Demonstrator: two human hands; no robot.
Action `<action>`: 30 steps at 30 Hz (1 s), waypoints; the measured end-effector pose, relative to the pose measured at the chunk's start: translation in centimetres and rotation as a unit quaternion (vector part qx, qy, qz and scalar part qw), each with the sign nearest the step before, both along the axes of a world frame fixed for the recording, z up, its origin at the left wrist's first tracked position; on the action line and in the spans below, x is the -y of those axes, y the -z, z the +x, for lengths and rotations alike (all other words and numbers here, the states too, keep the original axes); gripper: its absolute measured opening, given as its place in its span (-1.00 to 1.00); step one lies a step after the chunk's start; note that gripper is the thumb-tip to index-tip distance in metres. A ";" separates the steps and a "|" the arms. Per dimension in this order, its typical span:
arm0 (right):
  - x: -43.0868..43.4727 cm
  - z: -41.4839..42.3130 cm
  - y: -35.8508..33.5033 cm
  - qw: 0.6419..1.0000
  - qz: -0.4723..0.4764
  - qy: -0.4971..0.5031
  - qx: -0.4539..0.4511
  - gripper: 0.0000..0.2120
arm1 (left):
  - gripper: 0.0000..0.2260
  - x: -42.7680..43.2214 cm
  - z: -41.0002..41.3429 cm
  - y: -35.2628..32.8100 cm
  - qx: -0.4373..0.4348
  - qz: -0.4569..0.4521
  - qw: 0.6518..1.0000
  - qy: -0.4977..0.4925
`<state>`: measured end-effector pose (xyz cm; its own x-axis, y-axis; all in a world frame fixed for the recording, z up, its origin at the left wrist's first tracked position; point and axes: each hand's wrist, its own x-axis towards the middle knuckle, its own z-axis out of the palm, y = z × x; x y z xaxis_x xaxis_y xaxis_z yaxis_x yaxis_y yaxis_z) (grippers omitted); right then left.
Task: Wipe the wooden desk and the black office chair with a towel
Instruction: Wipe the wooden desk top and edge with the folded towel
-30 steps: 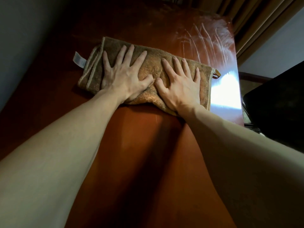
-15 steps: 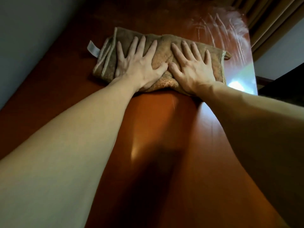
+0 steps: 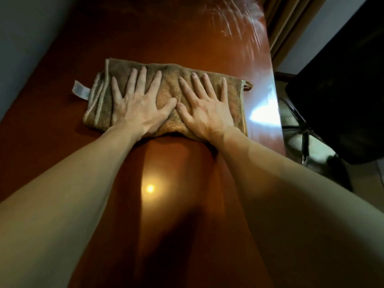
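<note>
A folded brown towel (image 3: 168,77) with a white tag at its left end lies flat across the reddish wooden desk (image 3: 176,204). My left hand (image 3: 138,102) presses on the towel's left half with straight, spread fingers. Beside it, thumb almost touching thumb, my right hand (image 3: 204,107) presses flat on the right half. The black office chair (image 3: 345,96) stands off the desk's right edge, its metal base partly visible below the seat.
A grey wall (image 3: 25,38) runs along the desk's left side. Beige curtains (image 3: 291,21) hang at the far right corner. Streaky wet marks (image 3: 239,23) shine on the desk's far right part. The desk's right edge drops off next to the chair.
Both hands pushed the towel away along the desk half a second ago; now it lies lower in view, nearer me. The chair has come back into view at right.
</note>
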<state>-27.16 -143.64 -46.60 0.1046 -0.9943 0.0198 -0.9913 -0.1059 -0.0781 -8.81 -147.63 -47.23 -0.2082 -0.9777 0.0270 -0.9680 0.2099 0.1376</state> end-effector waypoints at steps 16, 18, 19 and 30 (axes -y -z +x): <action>-22.3 0.7 0.6 0.994 -0.004 0.100 0.053 -0.34 | -0.26 -19.6 1.0 -0.7 -0.003 0.031 0.995 0.097; -24.5 0.3 0.6 0.993 -0.006 0.103 0.062 -0.35 | -0.27 -21.6 0.8 -0.7 -0.004 0.034 0.994 0.107; -25.5 0.1 0.6 0.992 -0.009 0.104 0.064 -0.35 | -0.28 -22.4 0.7 -0.7 -0.001 0.034 0.993 0.113; -25.6 -1.9 1.2 0.986 -0.031 0.139 0.082 -0.33 | -0.25 -20.3 -1.7 -0.3 0.028 0.027 0.987 0.156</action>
<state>-29.07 -118.09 -47.82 -0.1816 -0.9805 0.0746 -0.9574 0.1590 -0.2411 -10.48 -127.38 -46.94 -0.4989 -0.8656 -0.0429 -0.8639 0.4928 0.1037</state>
